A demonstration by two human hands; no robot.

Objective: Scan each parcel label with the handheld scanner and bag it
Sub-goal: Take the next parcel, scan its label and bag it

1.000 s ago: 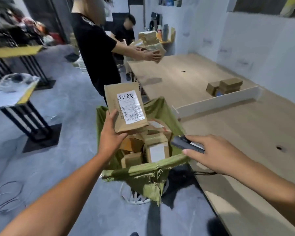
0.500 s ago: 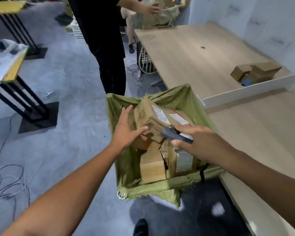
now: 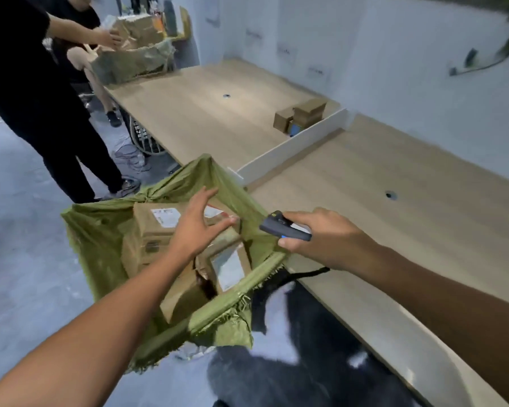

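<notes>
The left hand (image 3: 197, 227) has its fingers (image 3: 207, 195) spread wide and holds nothing, hovering just over the parcels inside the green sack (image 3: 100, 230). Directly under its palm lies the top parcel (image 3: 156, 223), a brown box resting flat with its white label (image 3: 165, 217) facing up and its long side running across the sack's mouth; whether the fingertips touch it is hard to tell. Nearer the sack's front rim another labelled parcel (image 3: 228, 267) sits tilted, label up. Just beyond the sack's right edge the right hand (image 3: 321, 237) is closed around the handheld scanner (image 3: 284, 229), a dark slim bar held roughly level, its long axis pointing leftwards at the sack. Beside the sack's right side stretches the wooden table (image 3: 379, 230), where small boxes (image 3: 301, 116) stand well beyond the sack behind a white divider (image 3: 291, 148).
</notes>
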